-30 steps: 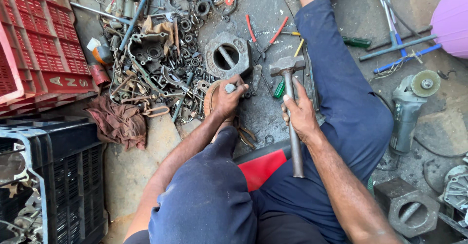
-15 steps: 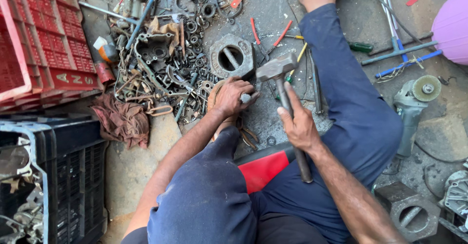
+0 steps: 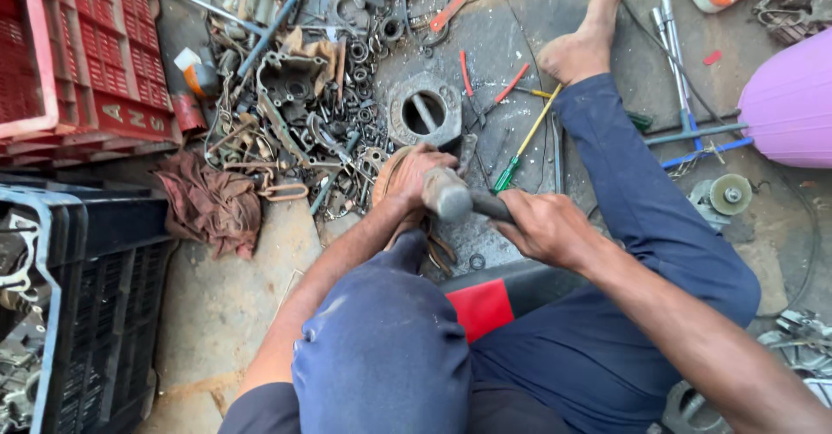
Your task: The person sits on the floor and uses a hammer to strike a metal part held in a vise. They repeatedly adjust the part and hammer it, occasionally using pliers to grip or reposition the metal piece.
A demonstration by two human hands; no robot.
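Observation:
My right hand (image 3: 544,226) grips the handle of a hammer (image 3: 451,196), whose grey steel head is down right against my left hand (image 3: 414,172). My left hand is closed low over the ground, pinching a small metal part that the hammer head now hides. A brown curved strip (image 3: 383,181) lies under that hand. Both hands sit between my bent left knee (image 3: 381,347) and my outstretched right leg in blue trousers (image 3: 641,217).
A heap of rings, brackets and scrap metal (image 3: 316,113) lies just beyond the hands, with a square flange (image 3: 425,109) and screwdrivers (image 3: 520,143). There is a red crate (image 3: 78,61) far left, a black crate (image 3: 78,313) near left, a brown rag (image 3: 208,204) and a pink rounded object (image 3: 789,96) right.
The hammer, held raised with its head up a second ago, has swung down onto the spot at my left hand. The view has shifted forward, showing my bare foot.

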